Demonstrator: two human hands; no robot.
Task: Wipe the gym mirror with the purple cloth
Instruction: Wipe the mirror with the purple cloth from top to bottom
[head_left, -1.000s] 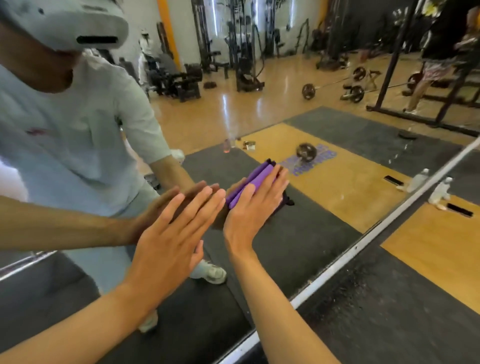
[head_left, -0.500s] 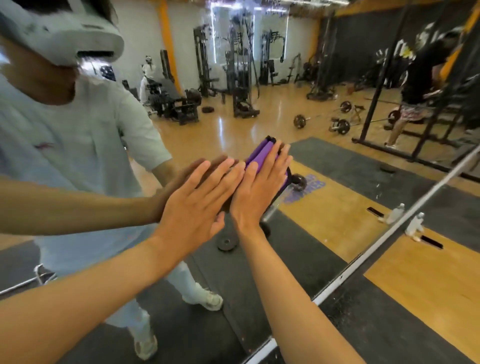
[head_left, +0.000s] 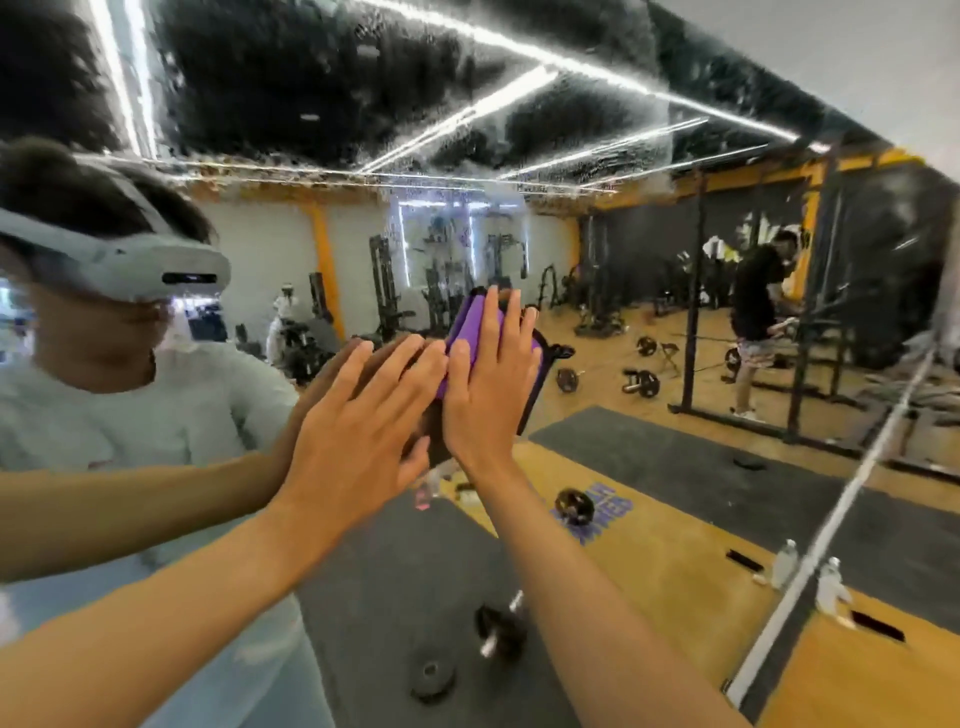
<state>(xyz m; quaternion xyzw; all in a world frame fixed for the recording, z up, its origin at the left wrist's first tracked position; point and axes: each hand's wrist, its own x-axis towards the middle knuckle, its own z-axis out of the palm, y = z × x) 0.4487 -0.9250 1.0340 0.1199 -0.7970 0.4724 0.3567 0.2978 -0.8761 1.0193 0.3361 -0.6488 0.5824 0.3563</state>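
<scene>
The right hand (head_left: 491, 384) presses the purple cloth (head_left: 470, 332) flat-fingered against the gym mirror (head_left: 649, 467); the left hand (head_left: 358, 431) lies open beside it.

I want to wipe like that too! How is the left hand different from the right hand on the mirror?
The right hand presses the purple cloth against the mirror; the left hand has no cloth showing under it. The right hand sits higher on the glass, the left hand lower and beside it. Both are flat with straight fingers.

Glossy glass mirror (head_left: 675, 156), streaky up top; soft matt purple cloth (head_left: 470, 332).
</scene>
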